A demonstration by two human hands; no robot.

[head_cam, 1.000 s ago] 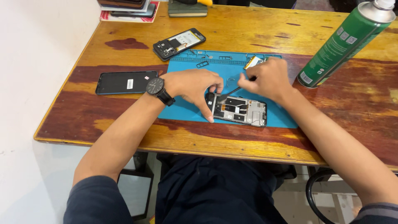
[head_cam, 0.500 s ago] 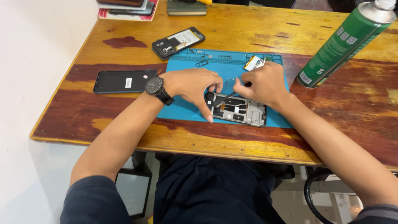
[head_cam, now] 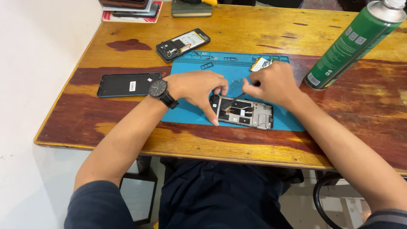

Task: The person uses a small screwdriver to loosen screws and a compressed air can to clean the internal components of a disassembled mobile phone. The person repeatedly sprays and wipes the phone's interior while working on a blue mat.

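Since a moment ago little moved: left hand (head_cam: pixel 197 90) fingers still pinch the opened phone (head_cam: pixel 245 113) on the blue mat (head_cam: pixel 190 114), right hand (head_cam: pixel 271 83) fingers pinching a thin tool (head_cam: pixel 233 100) into it.

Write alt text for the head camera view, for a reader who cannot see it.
A person's left hand steadies an opened phone on a blue work mat, while the right hand holds a thin dark tool to its insides. Around them on the wooden table lie another opened phone, a black phone panel and a green spray can.
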